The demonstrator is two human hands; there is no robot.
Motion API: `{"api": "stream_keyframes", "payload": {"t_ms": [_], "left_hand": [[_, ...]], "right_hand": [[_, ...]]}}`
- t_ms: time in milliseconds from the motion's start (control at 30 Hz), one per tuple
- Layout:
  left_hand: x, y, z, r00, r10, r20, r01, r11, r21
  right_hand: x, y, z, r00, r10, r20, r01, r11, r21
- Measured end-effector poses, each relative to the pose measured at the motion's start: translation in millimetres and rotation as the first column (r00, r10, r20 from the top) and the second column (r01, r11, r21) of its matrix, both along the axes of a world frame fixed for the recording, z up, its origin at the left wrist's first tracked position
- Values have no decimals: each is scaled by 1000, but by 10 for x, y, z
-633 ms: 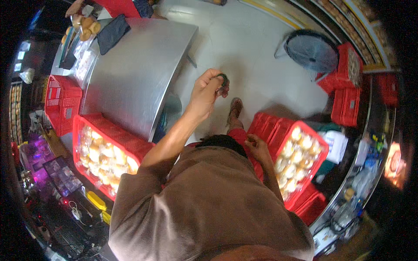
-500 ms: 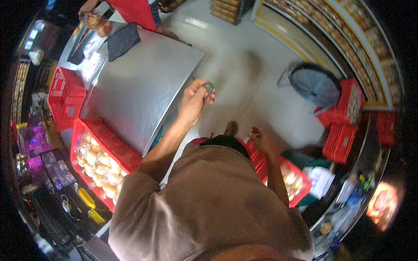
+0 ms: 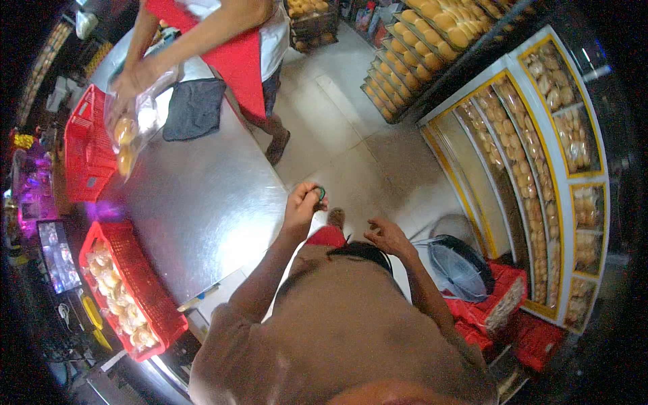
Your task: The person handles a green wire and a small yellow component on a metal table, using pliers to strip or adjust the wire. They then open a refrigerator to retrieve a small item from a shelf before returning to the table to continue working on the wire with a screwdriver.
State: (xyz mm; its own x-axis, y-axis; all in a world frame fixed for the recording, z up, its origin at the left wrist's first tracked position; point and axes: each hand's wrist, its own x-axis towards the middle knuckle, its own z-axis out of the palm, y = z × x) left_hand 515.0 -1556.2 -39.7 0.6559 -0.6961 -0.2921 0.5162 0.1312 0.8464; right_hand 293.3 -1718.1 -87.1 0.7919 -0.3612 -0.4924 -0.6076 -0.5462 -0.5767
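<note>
Near the edge of a bare-metal table [image 3: 196,223], my left hand [image 3: 304,204] is closed around a small dark-green ring-shaped thing [image 3: 319,194]; its exact kind is too small to make out. My right hand [image 3: 386,236] hangs in front of my body above the floor, fingers loosely apart and nothing visible in them. Across the table, a co-worker's hands [image 3: 138,84] hold a clear plastic bag with round golden buns [image 3: 125,138] inside. A dark folded cloth [image 3: 194,109] lies on the table beside that person.
A red crate [image 3: 135,277] of bagged buns stands at the table's left, with another red crate [image 3: 91,148] beyond. Right of me are a round fan [image 3: 461,268], red crates [image 3: 503,290] and a glass display case [image 3: 513,162] of buns. A tall rack [image 3: 418,54] holds bun trays.
My view has swung to the right and shifted forward, bringing the bun rack and the co-worker's arms into sight. My left hand keeps the ring-shaped thing, and my right hand has come forward.
</note>
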Motion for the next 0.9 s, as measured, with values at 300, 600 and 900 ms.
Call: {"api": "stream_keyframes", "payload": {"t_ms": [300, 600, 900], "left_hand": [[1180, -1677, 312, 996, 61, 69, -64, 997, 50], [2277, -2833, 489, 972, 219, 83, -229, 961, 154], [3960, -3670, 285, 891, 408, 199, -436, 891, 126]], "right_hand": [[1013, -2225, -181, 990, 67, -127, -58, 995, 77], [4659, -3672, 226, 918, 280, 282, -322, 940, 115], [6972, -4324, 71, 818, 544, 186, -552, 834, -8]]}}
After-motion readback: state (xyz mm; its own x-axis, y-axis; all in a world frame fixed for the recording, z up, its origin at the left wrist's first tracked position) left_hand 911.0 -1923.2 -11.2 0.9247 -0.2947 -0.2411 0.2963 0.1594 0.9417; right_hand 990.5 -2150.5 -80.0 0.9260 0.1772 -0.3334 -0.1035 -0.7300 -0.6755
